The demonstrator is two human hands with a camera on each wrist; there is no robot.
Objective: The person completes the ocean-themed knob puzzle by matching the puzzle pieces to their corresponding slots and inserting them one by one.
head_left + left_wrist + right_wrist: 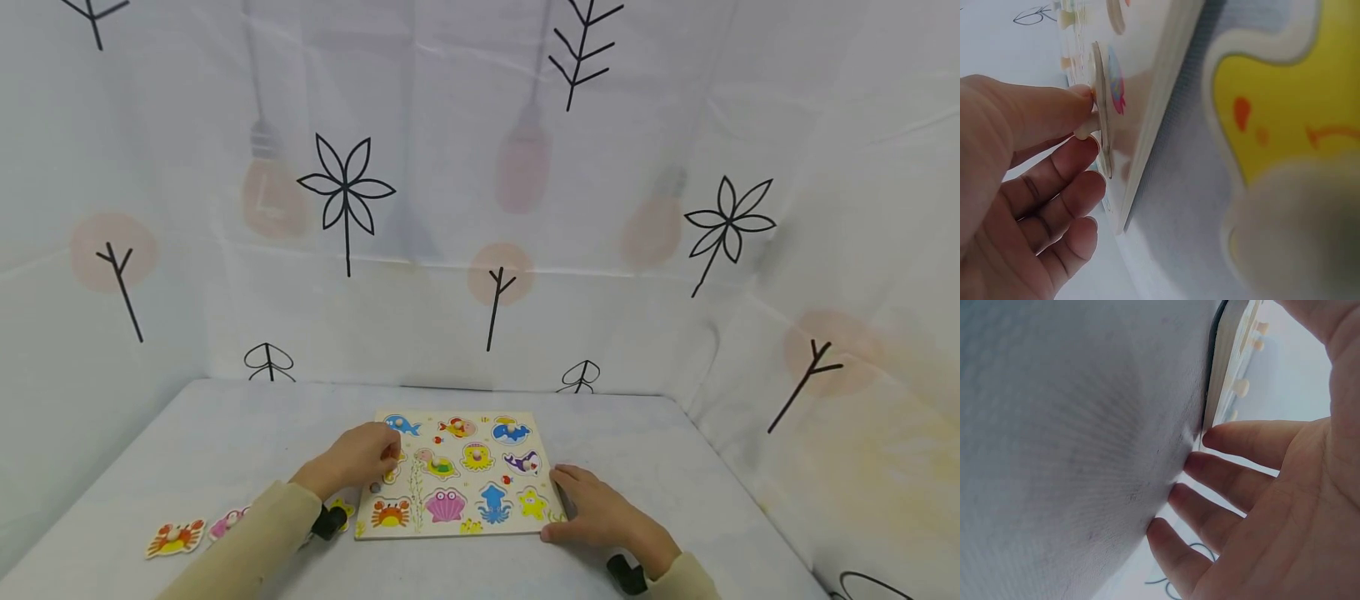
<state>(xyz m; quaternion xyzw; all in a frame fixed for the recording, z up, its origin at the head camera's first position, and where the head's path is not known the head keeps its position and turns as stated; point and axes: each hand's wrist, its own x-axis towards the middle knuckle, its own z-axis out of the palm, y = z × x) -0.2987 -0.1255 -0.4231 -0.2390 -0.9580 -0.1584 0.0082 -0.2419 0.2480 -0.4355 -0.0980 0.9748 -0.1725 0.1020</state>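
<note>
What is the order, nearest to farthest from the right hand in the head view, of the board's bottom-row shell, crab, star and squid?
1. Star: right end, beside the right hand.
2. Squid: next along, right of centre.
3. Shell: left of centre.
4. Crab: left end, farthest.

A cream sea-creature peg-puzzle board (474,482) is lying flat on the table (450,575), its near row showing a crab (391,512), pink shell (446,505), blue squid (495,503) and yellow starfish (532,503); a thin puzzle piece (1104,112) is being pinched by its pale peg (1087,129), almost parallel to the board's left part.
</note>
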